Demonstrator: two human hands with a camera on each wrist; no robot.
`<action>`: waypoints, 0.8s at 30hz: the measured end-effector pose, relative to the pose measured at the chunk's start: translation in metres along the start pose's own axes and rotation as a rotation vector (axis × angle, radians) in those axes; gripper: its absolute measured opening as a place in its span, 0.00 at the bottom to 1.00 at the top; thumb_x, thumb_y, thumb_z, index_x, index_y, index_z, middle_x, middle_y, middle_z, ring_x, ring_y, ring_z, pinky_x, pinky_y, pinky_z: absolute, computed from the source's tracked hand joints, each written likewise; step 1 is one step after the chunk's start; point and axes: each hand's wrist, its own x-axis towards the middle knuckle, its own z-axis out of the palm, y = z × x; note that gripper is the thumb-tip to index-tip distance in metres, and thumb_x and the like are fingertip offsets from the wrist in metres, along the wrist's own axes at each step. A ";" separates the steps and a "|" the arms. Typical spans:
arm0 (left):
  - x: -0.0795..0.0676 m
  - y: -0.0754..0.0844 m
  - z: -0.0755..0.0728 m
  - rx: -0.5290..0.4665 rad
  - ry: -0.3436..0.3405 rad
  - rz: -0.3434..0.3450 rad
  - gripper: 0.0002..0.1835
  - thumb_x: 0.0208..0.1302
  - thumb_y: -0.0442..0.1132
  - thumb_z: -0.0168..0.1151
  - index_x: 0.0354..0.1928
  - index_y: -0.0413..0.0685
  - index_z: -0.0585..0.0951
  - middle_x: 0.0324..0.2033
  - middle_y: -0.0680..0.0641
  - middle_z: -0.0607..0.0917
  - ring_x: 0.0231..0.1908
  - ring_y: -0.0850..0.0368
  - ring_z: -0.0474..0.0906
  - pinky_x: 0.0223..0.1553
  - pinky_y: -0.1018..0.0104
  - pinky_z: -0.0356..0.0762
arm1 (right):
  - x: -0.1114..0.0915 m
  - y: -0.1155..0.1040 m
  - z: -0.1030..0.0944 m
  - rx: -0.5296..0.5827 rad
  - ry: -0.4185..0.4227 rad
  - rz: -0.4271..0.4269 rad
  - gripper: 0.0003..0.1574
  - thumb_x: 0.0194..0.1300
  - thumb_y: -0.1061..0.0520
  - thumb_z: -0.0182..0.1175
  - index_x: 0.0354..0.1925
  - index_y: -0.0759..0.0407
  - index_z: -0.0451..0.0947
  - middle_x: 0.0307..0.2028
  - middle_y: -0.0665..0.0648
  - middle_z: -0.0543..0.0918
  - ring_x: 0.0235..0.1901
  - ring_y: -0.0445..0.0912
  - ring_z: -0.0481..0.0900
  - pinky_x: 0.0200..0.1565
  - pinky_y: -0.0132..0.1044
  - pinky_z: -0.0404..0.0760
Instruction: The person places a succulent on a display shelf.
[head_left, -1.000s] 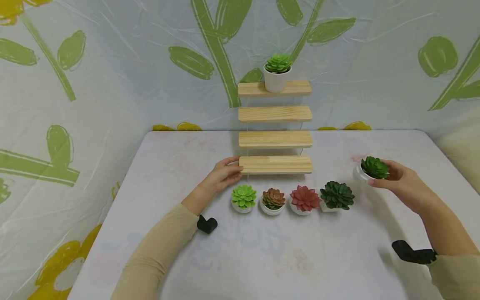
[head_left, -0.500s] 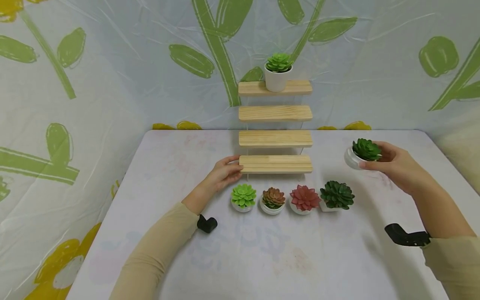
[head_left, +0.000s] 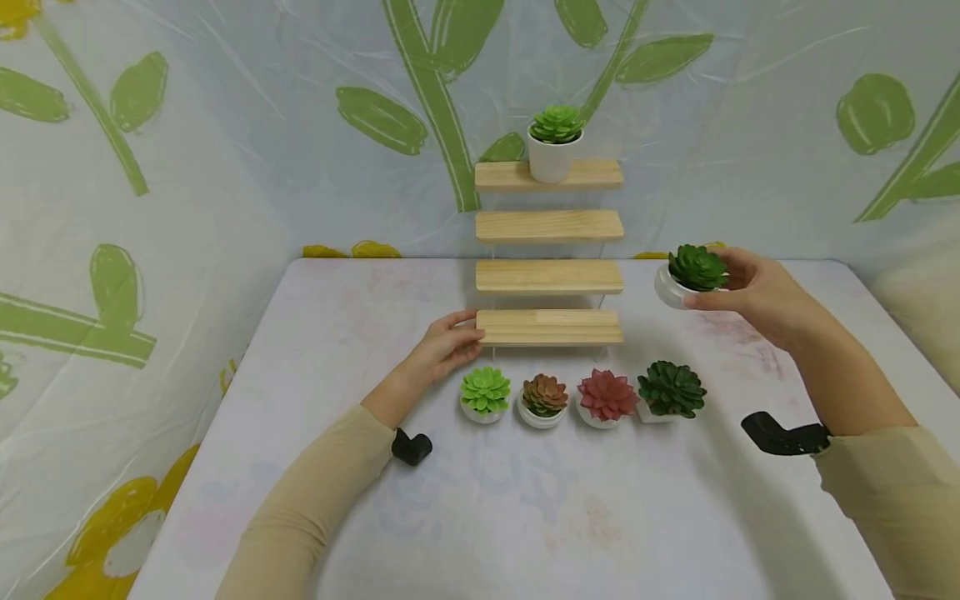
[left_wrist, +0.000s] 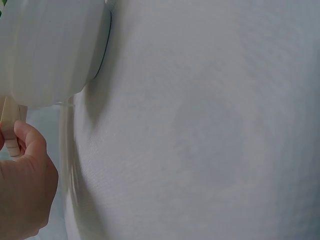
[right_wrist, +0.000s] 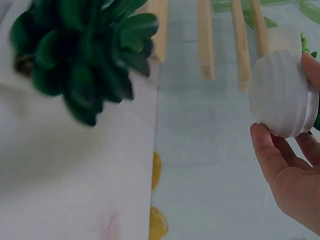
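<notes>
The right hand [head_left: 772, 300] pinches a white-potted green succulent [head_left: 696, 271] aloft, at three o'clock from the four-tier wooden stand [head_left: 549, 276]. The left hand [head_left: 448, 343] pinches the bottom tier [head_left: 549, 327] at its nine-o'clock end.

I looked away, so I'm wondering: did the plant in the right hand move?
Yes. In the head view, the green potted plant in the right hand went up and left, closer to the wooden stand.
</notes>
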 end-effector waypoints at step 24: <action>-0.001 0.003 0.000 0.015 -0.001 -0.001 0.30 0.61 0.22 0.54 0.66 0.40 0.64 0.60 0.37 0.70 0.30 0.61 0.75 0.28 0.74 0.75 | 0.052 -0.054 0.031 0.115 -0.040 -0.058 0.39 0.60 0.58 0.64 0.64 0.62 0.58 0.48 0.46 0.71 0.45 0.38 0.72 0.46 0.27 0.70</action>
